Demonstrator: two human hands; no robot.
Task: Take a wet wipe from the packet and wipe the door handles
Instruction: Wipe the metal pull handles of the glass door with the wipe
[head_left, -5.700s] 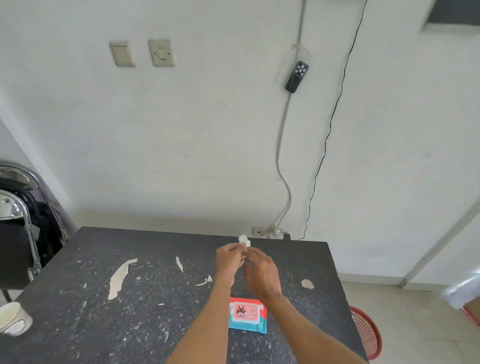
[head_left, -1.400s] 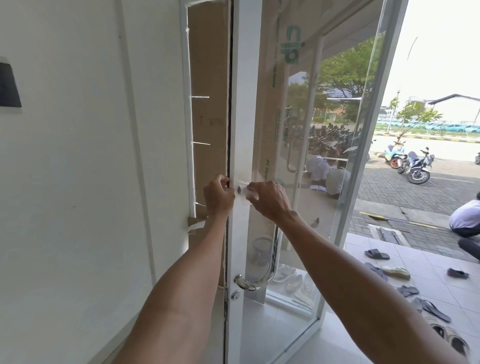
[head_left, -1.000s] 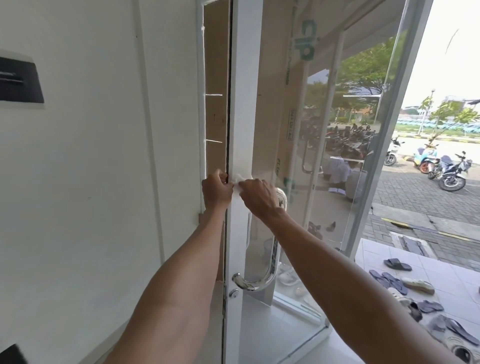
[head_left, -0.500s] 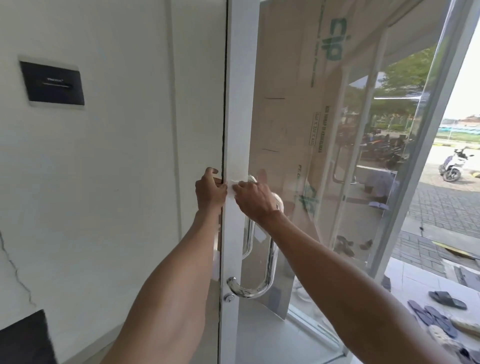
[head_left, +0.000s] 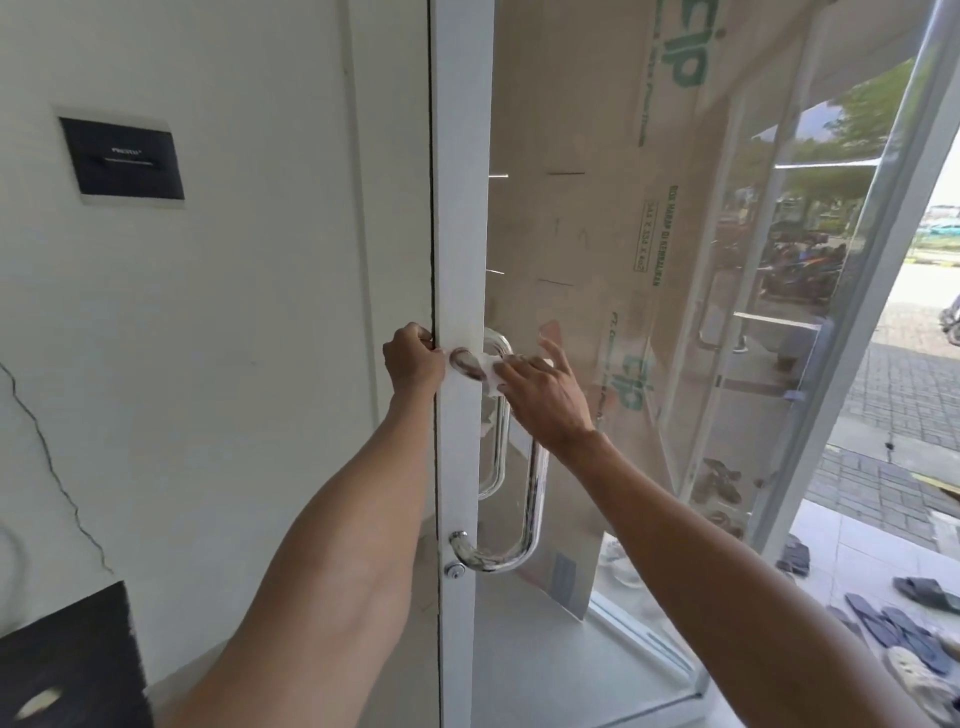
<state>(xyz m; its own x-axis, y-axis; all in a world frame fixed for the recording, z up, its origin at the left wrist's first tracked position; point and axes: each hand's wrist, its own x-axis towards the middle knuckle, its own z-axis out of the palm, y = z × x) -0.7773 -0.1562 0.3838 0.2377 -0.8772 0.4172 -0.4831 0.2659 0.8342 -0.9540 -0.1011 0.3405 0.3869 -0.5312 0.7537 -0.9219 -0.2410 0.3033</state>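
- Right hand (head_left: 545, 395) pinches the wipe (head_left: 491, 366) against the handle (head_left: 535, 493) at its top bend.
- Left hand (head_left: 413, 358) curls round the door frame (head_left: 460, 208) edge.
- Handle stands upright, both ends curving left into the frame.

My feed is bright, plain daylight. The light comes in from the right of the frame through the glass door (head_left: 753, 322), and the outdoor strip at the far right edge burns out to near white. The wall (head_left: 234, 338) on the left and the white door frame (head_left: 462, 208) are evenly lit, with only soft shading. Reflections veil the glass; the chrome handle (head_left: 535, 493) shows sharp highlights. The dark object (head_left: 67, 660) in the lower left corner is smeared with blur. Straight lines lean and bow toward the edges.
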